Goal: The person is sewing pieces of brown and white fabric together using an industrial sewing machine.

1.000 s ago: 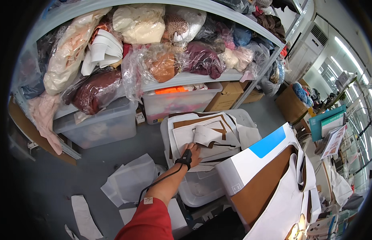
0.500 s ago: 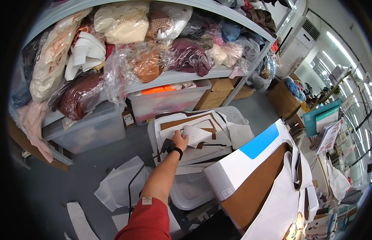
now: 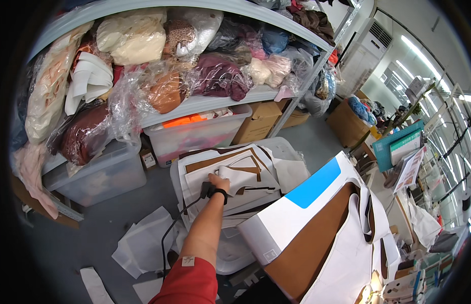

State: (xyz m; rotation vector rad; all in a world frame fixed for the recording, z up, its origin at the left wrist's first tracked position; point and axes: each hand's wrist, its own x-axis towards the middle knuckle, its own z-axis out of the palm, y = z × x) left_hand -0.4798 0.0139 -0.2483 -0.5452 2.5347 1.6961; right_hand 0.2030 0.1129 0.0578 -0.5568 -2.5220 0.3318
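Left of the pile of flat sheets [image 3: 248, 202], cloudy sheets [image 3: 144, 243] lie on the grey floor [image 3: 126, 210]. On top of the pile, the left hand [image 3: 219, 183] touches the left end of a curled white piece [image 3: 235, 178], where the edge sticks up enough for fingers. A see-through tub [image 3: 236, 253] under the pile likely keeps it off the floor. Right of the pile, a big brown sheet [image 3: 309, 243] rests on a white boxy thing [image 3: 271, 221], its bottom cut off. Fingertips are hidden, so I cannot tell if they pinch; the right hand is out of sight
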